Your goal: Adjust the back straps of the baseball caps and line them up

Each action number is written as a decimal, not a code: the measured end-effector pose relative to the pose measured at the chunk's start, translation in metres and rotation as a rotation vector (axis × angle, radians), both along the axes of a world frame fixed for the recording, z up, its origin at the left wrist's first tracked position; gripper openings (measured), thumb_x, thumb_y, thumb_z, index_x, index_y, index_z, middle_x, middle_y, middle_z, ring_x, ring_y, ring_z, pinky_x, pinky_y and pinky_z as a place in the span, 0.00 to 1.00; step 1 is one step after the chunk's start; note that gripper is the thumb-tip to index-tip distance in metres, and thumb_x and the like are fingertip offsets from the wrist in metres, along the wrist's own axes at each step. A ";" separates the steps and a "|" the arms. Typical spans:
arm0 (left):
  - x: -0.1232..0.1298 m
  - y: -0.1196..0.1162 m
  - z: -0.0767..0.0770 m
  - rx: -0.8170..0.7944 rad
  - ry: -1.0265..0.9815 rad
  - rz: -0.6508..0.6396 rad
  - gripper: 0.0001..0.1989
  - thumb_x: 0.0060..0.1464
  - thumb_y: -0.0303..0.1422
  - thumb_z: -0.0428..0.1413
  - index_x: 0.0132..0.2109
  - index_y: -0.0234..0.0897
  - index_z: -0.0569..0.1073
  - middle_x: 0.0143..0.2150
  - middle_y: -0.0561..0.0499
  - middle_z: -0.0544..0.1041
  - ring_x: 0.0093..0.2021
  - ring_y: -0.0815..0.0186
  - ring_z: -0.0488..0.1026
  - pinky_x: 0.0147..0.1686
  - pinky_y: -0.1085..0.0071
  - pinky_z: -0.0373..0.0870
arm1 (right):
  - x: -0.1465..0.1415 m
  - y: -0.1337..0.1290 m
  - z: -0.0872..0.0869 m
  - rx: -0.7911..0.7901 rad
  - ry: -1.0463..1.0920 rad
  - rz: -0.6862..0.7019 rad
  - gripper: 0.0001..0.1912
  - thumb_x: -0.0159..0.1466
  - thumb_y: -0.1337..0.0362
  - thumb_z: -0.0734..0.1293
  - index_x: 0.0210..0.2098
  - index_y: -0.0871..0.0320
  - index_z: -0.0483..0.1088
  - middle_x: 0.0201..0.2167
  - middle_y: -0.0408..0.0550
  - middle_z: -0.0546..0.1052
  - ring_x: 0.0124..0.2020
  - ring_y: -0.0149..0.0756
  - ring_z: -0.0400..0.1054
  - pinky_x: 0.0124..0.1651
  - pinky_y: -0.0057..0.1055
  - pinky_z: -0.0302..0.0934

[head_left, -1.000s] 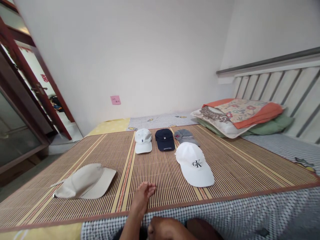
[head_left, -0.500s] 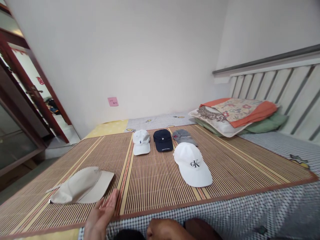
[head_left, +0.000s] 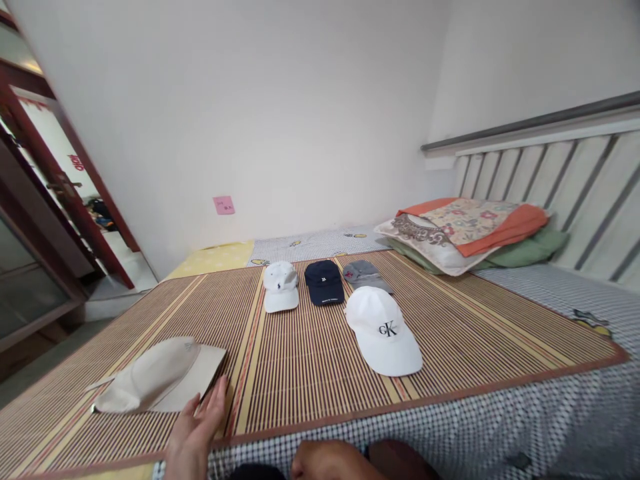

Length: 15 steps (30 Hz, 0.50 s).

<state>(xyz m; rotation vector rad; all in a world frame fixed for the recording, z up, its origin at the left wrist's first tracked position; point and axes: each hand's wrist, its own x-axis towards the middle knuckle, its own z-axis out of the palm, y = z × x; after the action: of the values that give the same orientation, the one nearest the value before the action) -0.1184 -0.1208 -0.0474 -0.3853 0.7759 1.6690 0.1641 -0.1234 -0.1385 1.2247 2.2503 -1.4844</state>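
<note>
My left hand (head_left: 200, 420) is palm up with its fingers stretched out, just beside the brim of a beige cap (head_left: 155, 377) lying on its side on the striped mat (head_left: 295, 373). Nothing rests in that palm. At the bottom edge, my right hand (head_left: 325, 460) is only partly visible, and its fingers are mostly cut off. A white cap with black letters (head_left: 384, 330) lies right of centre. Behind it are a small white cap (head_left: 281, 287), a navy cap (head_left: 324, 282) and a grey cap (head_left: 367, 275) in a row.
Folded cushions with an orange and floral cover (head_left: 475, 223) are at the back right, near a white slatted headboard (head_left: 565, 193). A pink note (head_left: 223, 205) is on the wall. A red-framed door stands at the left.
My left hand has shifted slightly and its fingers are now closer to the beige cap's brim. The whole view has moved a little. The caps keep their places on the mat.
</note>
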 end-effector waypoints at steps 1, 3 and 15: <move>0.000 0.001 0.000 0.008 -0.001 0.022 0.37 0.57 0.16 0.46 0.74 0.30 0.58 0.68 0.33 0.71 0.61 0.51 0.77 0.41 0.67 0.86 | 0.000 -0.001 -0.001 0.009 0.003 -0.002 0.11 0.56 0.52 0.73 0.36 0.47 0.81 0.33 0.39 0.84 0.23 0.34 0.73 0.21 0.25 0.59; 0.000 0.004 0.001 0.022 0.004 0.050 0.38 0.56 0.15 0.46 0.73 0.32 0.59 0.69 0.35 0.70 0.62 0.52 0.76 0.42 0.66 0.86 | 0.002 -0.003 -0.002 0.030 0.028 -0.012 0.10 0.56 0.52 0.73 0.36 0.46 0.81 0.32 0.38 0.83 0.25 0.35 0.74 0.21 0.25 0.59; -0.008 0.017 0.004 0.052 0.212 0.165 0.27 0.68 0.18 0.44 0.70 0.40 0.65 0.31 0.53 0.83 0.28 0.67 0.82 0.29 0.76 0.83 | 0.006 -0.006 0.005 -0.022 0.101 0.002 0.09 0.57 0.53 0.75 0.28 0.50 0.77 0.21 0.36 0.76 0.20 0.32 0.70 0.21 0.24 0.60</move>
<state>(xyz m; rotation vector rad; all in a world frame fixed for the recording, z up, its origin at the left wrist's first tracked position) -0.1267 -0.1035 -0.0434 -0.2428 0.8737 1.9028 0.1699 -0.1291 -0.1331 1.1653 2.2905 -1.6002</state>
